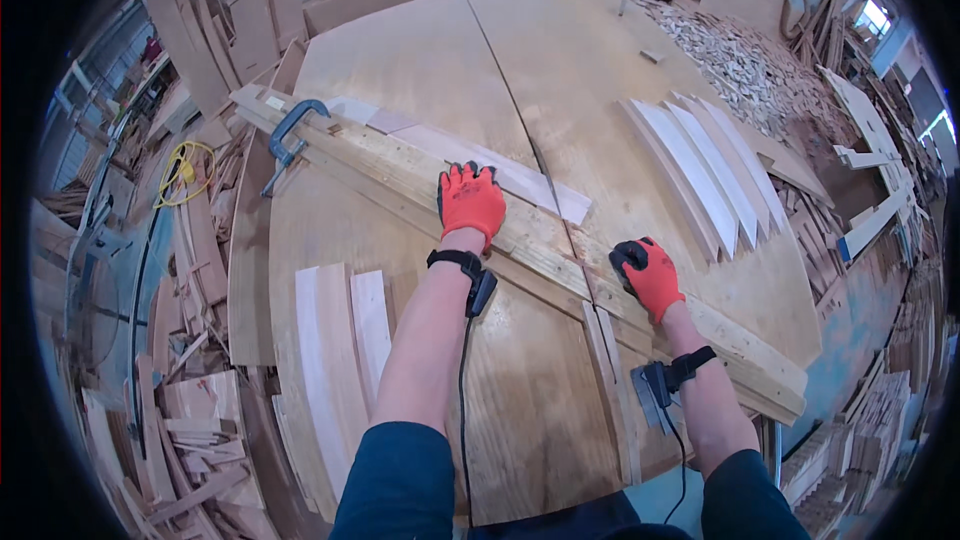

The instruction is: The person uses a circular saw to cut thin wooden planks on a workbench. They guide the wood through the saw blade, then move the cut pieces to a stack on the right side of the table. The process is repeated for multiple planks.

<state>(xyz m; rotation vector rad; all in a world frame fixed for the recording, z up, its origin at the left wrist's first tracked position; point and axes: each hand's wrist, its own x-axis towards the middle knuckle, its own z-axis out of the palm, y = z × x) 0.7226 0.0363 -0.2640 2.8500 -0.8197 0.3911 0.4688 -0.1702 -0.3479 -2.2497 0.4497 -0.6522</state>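
My left hand (470, 202), in a red glove with dark fingertips, lies across a long wooden beam (385, 165). Its bent fingers curl onto a pale wooden board (530, 187) that lies along the beam's far side. To the right of a dark narrow slot (512, 90), my right hand (650, 278) is over the beam's lower part. The fingers of its red and black glove are curled in; what they hold, if anything, is hidden. A blue C-clamp (290, 140) grips the beam's far left end.
Pale curved boards (705, 175) lie at the table's right, and more boards (335, 350) at its near left. The round wooden tabletop (400, 50) is surrounded by offcuts (740, 60) and stacked wood. A yellow cable (185, 175) hangs at the left. Cords trail from both black wrist devices (478, 285).
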